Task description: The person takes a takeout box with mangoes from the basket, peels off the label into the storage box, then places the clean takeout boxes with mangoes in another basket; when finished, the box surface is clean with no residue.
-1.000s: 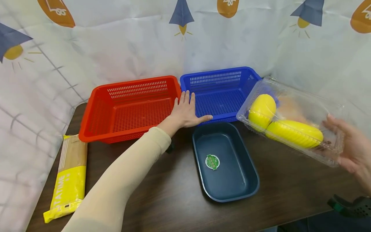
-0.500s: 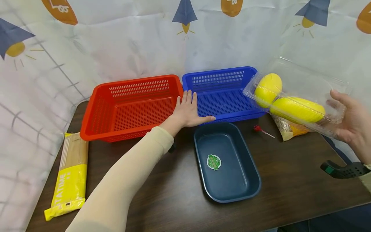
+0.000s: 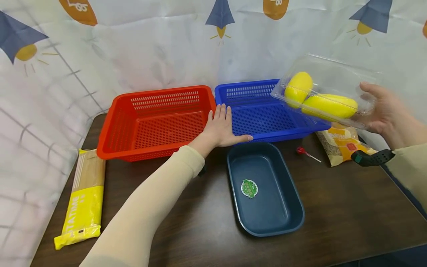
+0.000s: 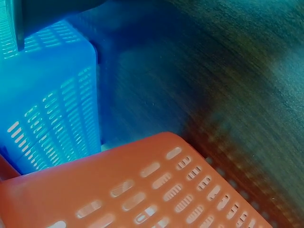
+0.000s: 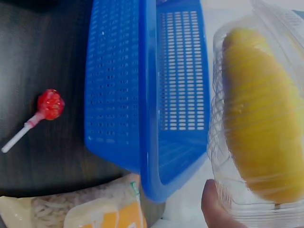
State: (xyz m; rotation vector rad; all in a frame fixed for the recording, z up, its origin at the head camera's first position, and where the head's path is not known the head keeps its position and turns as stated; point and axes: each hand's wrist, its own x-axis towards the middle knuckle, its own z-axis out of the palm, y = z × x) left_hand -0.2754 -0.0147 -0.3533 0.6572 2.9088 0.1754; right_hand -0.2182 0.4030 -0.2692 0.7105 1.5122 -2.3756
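My right hand (image 3: pixel 383 113) grips one end of a clear plastic box (image 3: pixel 337 79), thumb on the near side. Inside the box lie two yellow fruit-like pieces, a rounded one (image 3: pixel 299 89) and a long one (image 3: pixel 330 106). The box is tilted and raised, overlapping the right end of the blue basket (image 3: pixel 267 134) in the head view. With fingers straight and thumb spread, my left hand (image 3: pixel 218 131) lies where the blue basket meets the red basket (image 3: pixel 115 128). Both baskets show bare perforated floors. The left wrist view shows their perforated walls (image 4: pixel 95 190), but no fingers.
In front stands a dark teal tray (image 3: pixel 267 200) with a green sticker. A red lollipop (image 3: pixel 301 150) and a grain-filled bag (image 3: pixel 340 144) lie right of it. At far left is a yellow packet (image 3: pixel 83 207). A patterned curtain (image 3: pixel 166 48) hangs behind.
The right hand has lifted the clear box upward and away, then slightly left over the blue basket's end. The lollipop and bag have come into sight. The left hand keeps its place by the baskets.
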